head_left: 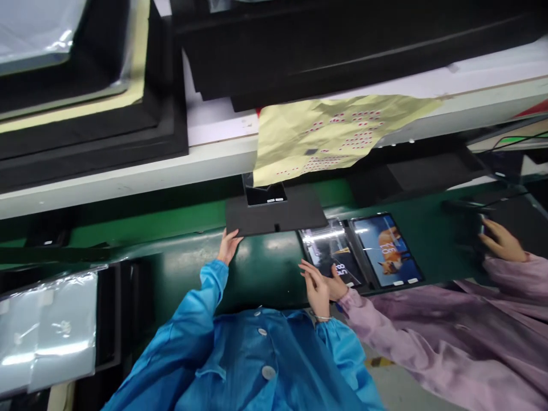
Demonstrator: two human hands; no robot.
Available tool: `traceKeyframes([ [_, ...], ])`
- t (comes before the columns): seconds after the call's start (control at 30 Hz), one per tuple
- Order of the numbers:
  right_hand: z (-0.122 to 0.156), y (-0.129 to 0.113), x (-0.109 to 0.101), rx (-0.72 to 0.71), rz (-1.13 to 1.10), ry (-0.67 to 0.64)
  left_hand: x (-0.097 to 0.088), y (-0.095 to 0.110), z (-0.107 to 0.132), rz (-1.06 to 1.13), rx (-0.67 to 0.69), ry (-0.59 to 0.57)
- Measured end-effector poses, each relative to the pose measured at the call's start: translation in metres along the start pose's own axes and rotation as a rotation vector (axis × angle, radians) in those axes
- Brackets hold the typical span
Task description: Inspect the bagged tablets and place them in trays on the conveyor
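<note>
Currently, my left hand (pixel 229 246) is at the near left corner of a black tray (pixel 274 220), fingertips on its edge; I cannot tell whether the fingers close firmly around it, because the underside is hidden. The tray lies over the green work surface (pixel 192 257), in front of the shelf edge (pixel 128 181). A dark-screened device (pixel 265 197) with two small white labels along its near edge rests on the tray, its far part covered in view by a yellow sheet (pixel 325 137) that hangs from the shelf and bears rows of red marks. My right hand (pixel 317 288) is open, fingers extended and spread, holding nothing, beside the left edge of a lit tablet (pixel 327 248); contact with this tablet cannot be confirmed. Immediately right of that unit lies a second lit tablet (pixel 387 251), displaying a fox on a blue background. A co-worker's hand (pixel 339 287), in a pink sleeve, is at the near edge of the first tablet, partly behind my right hand. The co-worker's other hand (pixel 505 242) is farther right, near dark equipment.
</note>
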State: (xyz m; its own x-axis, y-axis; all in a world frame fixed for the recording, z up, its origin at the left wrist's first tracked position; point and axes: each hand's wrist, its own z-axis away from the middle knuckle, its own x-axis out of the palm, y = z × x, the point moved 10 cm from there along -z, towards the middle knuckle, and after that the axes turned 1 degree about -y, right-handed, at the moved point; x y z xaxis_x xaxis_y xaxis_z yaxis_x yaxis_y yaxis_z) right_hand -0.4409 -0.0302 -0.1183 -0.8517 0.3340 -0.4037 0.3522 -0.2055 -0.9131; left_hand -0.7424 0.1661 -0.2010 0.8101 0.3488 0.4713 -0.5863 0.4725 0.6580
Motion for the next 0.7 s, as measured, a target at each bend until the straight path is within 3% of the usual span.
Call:
traceKeyframes([
  [0.1, 0.001, -0.014, 0.023, -0.061, -0.003, -0.067, -0.084, -0.001, 0.044, -0.005, 0.013, 0.077],
  [0.2, 0.001, -0.029, 0.044, -0.133, 0.051, -0.107, -0.140, -0.002, 0.074, -0.033, 0.015, 0.130],
  [0.33, -0.014, -0.060, 0.090, -0.257, 0.180, -0.182, -0.185, -0.005, 0.108, -0.124, -0.021, 0.141],
  [0.5, -0.035, -0.104, 0.204, -0.432, 0.396, -0.441, -0.237, -0.022, 0.177, -0.363, -0.161, 0.148],
  [0.6, -0.031, -0.106, 0.273, -0.472, 0.537, -0.629, -0.266, -0.030, 0.215, -0.583, -0.272, 0.158],
  [0.7, -0.021, -0.090, 0.310, -0.440, 0.649, -0.742, -0.285, -0.023, 0.230, -0.864, -0.357, 0.196],
])
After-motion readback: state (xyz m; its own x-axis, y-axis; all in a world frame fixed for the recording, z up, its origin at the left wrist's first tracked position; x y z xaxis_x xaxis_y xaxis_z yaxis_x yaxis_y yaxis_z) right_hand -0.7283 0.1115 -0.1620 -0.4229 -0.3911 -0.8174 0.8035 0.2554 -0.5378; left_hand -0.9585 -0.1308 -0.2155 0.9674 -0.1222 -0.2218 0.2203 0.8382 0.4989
